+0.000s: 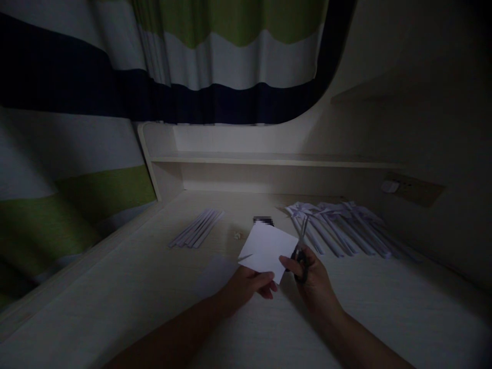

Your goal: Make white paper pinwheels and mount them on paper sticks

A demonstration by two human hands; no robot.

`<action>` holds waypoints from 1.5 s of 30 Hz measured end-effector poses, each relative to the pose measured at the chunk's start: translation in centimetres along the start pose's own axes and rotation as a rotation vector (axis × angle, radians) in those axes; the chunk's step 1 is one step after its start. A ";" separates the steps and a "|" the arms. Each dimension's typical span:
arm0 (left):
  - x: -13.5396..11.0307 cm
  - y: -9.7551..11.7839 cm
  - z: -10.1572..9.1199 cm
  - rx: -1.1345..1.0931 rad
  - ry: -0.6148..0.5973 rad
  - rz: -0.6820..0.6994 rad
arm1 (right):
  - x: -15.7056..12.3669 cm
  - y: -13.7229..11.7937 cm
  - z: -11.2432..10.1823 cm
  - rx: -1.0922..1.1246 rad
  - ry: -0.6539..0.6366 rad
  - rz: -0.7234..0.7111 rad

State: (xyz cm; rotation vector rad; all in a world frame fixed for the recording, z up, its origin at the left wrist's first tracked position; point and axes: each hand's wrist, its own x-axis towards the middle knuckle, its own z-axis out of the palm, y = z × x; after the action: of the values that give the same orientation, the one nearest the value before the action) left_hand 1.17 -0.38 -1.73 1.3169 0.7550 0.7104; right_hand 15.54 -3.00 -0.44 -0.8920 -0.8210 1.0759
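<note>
While my left hand (248,283) pinched the white paper (265,248), my right hand (314,279) held the scissors (302,236), blades pointing away from me beyond the paper's right edge. Step, as I judged it: cutting the paper, caught between bites. What looked like a short slit (246,257) ran in from the left edge near the corner; the blades were well apart from it. Next move, my guess: it called for turning the paper or swinging the blades so edge and blades met, left grip firm, fingertips clear of the line. If the sheet flexed, a cut could wander.

Pose: left forearm reached in from lower left, thumb flat on top by the near edge, fingers curled underneath, so clamped on the paper. Right forearm reached in from lower right, fingers closed around the black handles, thumb lying over the paper's right side. Couldn't tell how far the blades were spread; too dim, too small.

Paper was tilted, held above the table (246,335), with paper strips (197,228) farther off to the left and paper sticks (331,233) with folded heads to the right. Dark blurred-out thing (263,219) showed just past the paper's far edge; unidentifiable.
</note>
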 end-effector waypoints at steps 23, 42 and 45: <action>0.0 1.8 -2.0 0.152 0.431 0.218 | -0.7 0.7 1.1 -0.312 -0.448 0.307; 0.0 1.8 -2.1 0.187 0.426 0.198 | -0.6 1.0 1.1 -0.360 -0.430 0.284; -0.1 1.8 -2.1 0.182 0.416 0.204 | -0.7 0.5 1.2 -0.366 -0.449 0.284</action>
State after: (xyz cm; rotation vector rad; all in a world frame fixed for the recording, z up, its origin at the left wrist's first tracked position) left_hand -0.64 0.98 -0.10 1.4424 1.0465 1.1217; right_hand 14.12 -3.32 -0.54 -1.1142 -1.3221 1.4303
